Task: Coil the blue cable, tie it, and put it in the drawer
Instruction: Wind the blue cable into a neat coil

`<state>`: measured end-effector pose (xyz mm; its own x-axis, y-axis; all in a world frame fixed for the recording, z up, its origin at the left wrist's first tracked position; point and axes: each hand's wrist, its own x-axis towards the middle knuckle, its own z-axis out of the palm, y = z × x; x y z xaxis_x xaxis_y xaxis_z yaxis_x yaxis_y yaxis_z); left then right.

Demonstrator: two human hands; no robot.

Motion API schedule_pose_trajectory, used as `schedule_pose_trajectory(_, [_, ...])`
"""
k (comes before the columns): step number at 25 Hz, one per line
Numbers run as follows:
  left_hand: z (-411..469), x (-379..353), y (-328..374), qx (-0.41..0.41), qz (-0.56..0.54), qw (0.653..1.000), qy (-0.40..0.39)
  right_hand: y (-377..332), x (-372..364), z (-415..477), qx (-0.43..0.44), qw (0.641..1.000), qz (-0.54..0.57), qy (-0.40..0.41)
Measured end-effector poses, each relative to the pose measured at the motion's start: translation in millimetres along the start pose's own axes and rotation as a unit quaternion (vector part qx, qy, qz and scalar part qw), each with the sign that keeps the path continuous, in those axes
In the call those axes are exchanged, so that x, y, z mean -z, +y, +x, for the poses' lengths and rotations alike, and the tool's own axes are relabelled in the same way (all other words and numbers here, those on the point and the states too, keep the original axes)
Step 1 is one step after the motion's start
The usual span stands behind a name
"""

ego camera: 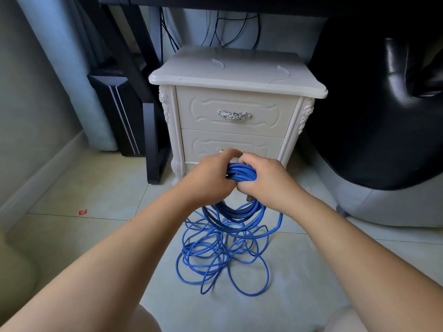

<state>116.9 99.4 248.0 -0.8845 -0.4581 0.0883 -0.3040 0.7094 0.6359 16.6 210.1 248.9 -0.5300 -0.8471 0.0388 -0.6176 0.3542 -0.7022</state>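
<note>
The blue cable lies in loose tangled loops on the tiled floor, and part of it is gathered into a thick bundle held up in front of me. My left hand grips the bundle from the left. My right hand clasps it from the right, thumbs close together over the coil. A hanging loop of several strands drops below both hands. Behind them stands a white nightstand with an upper drawer and a lower drawer, both closed. My hands hide most of the lower drawer's handle.
A black leather chair fills the right side. Black desk legs and a dark speaker-like box stand to the left of the nightstand. A small red scrap lies on the floor at left. Dark wires hang behind the nightstand.
</note>
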Motion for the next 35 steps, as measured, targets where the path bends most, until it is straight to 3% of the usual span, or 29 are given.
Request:
schedule_pose_trajectory(3, [3,-2,-1,0.007,0.026,0.999,0.046,0,1,2,-0.014,0.999,0.029,0.036])
schedule_pose_trajectory(6, [9,-2,-3,0.065,-0.091,0.986,0.120,3,3,4,-0.065,0.988,0.127,0.061])
schedule_pose_trajectory(10, [9,-6,4,0.165,-0.305,0.923,0.168,3,-13,-1,-0.121,0.937,0.314,0.092])
schedule_pose_trajectory(13, [5,-11,8,0.175,-0.351,0.898,0.202,-1,-24,-4,-0.116,0.905,0.393,0.117])
schedule_pose_trajectory(16, [3,-14,6,0.191,-0.379,0.878,0.223,-4,-24,-7,-0.115,0.866,0.478,0.086])
schedule_pose_trajectory(21, [-2,-7,5,0.219,-0.434,0.862,0.144,1,-21,-4,-0.123,0.917,0.365,0.102])
schedule_pose_trajectory(24, [-3,-4,5,0.166,-0.322,0.925,0.115,5,-5,-3,-0.127,0.940,0.298,0.103])
schedule_pose_trajectory(29, [-4,0,2,0.026,-0.133,0.985,0.105,3,3,-4,-0.065,0.992,0.102,0.031])
schedule_pose_trajectory(31, [-5,-2,1,-0.008,-0.064,0.996,0.066,1,6,-5,-0.043,0.999,0.031,0.006])
schedule_pose_trajectory(35, [-1,-6,-3,0.015,-0.041,0.997,0.060,-3,4,-5,-0.009,1.000,-0.016,0.011])
